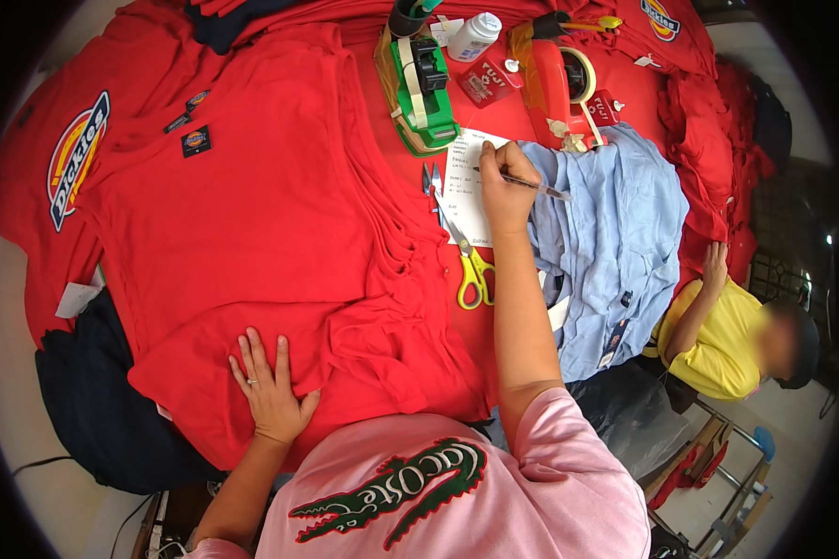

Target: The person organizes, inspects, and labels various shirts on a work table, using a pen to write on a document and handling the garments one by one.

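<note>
My right hand (510,186) is closed around a pen (537,187) over a white sheet of paper (464,196) with handwritten lines. The pen's clear barrel points back to the right, and its tip is at the sheet. My left hand (275,389) lies flat with spread fingers on a stack of red shirts (252,233), a ring on one finger. Yellow-handled scissors (473,279) rest at the sheet's lower edge, their blades across it. Small thread snips (433,180) lie along its left side. Folded light blue garments (615,224) are piled right of my right hand.
Beyond the sheet stand a green tape dispenser (431,130), a red tape dispenser (543,79), a white bottle (475,37) and a small red box (488,82). Dark garments (112,401) hang at the left. A co-worker in a yellow shirt (718,345) touches red garments at the right.
</note>
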The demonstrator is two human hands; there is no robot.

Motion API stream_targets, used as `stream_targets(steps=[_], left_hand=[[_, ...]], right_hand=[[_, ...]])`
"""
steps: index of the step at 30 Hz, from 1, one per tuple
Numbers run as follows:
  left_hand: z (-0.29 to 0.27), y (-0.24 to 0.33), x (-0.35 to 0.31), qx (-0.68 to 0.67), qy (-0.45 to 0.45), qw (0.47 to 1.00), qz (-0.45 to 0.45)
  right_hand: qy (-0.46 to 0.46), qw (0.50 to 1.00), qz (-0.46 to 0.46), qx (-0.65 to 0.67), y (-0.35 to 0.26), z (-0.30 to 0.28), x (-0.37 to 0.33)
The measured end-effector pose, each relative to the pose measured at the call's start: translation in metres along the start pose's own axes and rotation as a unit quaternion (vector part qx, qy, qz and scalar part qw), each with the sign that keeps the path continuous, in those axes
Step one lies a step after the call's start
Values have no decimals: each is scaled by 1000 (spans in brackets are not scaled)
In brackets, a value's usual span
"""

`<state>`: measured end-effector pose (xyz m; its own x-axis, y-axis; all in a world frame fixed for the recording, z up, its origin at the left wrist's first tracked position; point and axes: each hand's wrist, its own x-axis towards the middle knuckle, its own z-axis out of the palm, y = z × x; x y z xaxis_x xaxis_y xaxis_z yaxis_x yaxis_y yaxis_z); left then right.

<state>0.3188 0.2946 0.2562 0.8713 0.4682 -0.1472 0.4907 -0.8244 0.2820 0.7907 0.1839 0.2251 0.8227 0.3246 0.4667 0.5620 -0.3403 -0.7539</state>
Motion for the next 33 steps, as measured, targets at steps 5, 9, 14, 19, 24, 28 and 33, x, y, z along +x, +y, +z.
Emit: stream_targets(steps=[5, 9, 14, 19, 24, 28, 33], left_hand=[[1, 0, -1, -13, -1, 1000, -9], [1, 0, -1, -3, 1, 1000, -2], [-2, 2, -2, -11, 0, 1000, -9], [-7, 7, 0, -33, 3, 999, -17], [-9, 10, 0, -37, 22, 999, -28], [-15, 13, 0, -53, 27, 998, -31], [-13, 10, -3, -51, 51, 997, -23]], right_hand=[[-2, 1000, -5, 4, 2, -1, 0], [-5, 1000, 5, 7, 1, 0, -2], [4, 973, 137, 186, 6, -4, 1], [-16, 942, 190, 276, -6, -12, 11], [-7, 920, 239, 310, -39, -23, 13], [-86, 945, 196, 248, -80, -25, 33], [-107, 944, 116, 290, -139, -13, 88]])
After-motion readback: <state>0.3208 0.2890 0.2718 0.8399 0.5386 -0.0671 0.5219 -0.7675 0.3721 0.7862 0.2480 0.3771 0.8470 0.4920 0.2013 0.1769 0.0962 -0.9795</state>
